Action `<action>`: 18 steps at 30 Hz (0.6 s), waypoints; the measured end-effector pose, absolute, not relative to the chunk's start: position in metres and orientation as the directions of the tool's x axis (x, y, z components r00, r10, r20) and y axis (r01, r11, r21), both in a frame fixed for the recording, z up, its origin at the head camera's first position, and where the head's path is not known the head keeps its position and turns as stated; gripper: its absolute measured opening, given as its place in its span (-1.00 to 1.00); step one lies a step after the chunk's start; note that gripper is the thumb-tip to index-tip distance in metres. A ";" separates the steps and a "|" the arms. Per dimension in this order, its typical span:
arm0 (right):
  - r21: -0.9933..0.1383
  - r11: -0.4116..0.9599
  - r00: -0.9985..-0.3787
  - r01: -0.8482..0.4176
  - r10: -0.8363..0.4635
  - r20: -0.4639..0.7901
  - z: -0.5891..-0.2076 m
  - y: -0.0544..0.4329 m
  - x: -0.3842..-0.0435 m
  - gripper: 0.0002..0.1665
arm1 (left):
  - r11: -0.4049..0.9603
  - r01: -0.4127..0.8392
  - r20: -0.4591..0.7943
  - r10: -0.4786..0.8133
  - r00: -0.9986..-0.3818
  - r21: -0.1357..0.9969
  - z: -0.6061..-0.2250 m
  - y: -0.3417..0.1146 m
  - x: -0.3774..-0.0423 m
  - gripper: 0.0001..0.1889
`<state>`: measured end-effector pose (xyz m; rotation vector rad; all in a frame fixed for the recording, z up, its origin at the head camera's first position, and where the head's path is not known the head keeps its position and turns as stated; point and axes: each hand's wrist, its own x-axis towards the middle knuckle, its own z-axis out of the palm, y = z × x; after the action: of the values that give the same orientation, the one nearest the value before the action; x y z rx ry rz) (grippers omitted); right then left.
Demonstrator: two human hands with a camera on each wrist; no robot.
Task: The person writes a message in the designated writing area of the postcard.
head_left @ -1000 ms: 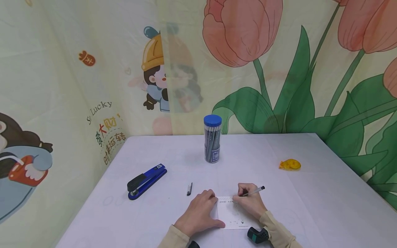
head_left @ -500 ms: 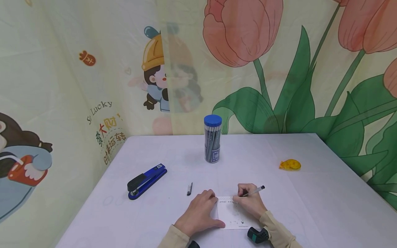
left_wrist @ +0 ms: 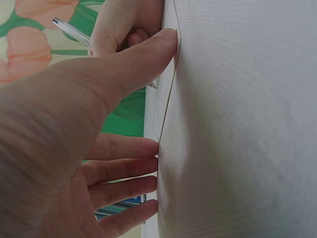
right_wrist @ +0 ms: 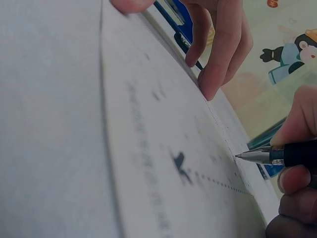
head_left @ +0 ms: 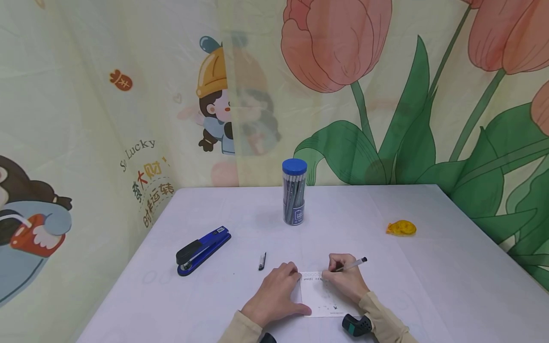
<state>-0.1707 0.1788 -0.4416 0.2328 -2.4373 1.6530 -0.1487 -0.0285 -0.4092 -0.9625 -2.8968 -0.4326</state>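
Note:
A small white sheet of paper lies on the table, with a row of dark handwriting near its far edge and a small dark printed figure near the close one. My right hand grips a pen, its metal tip right at the paper's surface in the right wrist view. My left hand rests with spread, fairly straight fingers at the paper's left edge. In the left wrist view its thumb presses a corner of the sheet, and the other fingertips touch along the edge.
A pen cap lies beyond the left hand. A blue stapler sits to the left. A clear tub of pens with a blue lid stands at the back, and a small yellow item is at the right. A printed curtain hangs behind the table.
The pen in my right hand has shifted very slightly, and the handwriting reaches a little further along the row. My left hand and the other things have stayed put.

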 end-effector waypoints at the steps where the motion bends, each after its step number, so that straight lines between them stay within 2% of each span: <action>1: -0.899 0.369 -0.970 -0.234 -0.024 0.243 -0.442 0.179 -0.171 -0.69 | 0.765 0.595 0.145 0.578 -0.803 0.244 -0.409 -0.029 -0.149 -0.27; 18: -0.891 0.381 -0.967 -0.246 -0.034 0.252 -0.439 0.178 -0.170 -0.69 | 0.762 0.603 0.154 0.584 -0.797 0.234 -0.410 -0.029 -0.149 -0.27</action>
<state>-0.1698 0.1784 -0.4392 0.2507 -2.4445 1.6291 -0.1493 -0.0286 -0.4100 -0.9720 -2.8813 -0.4196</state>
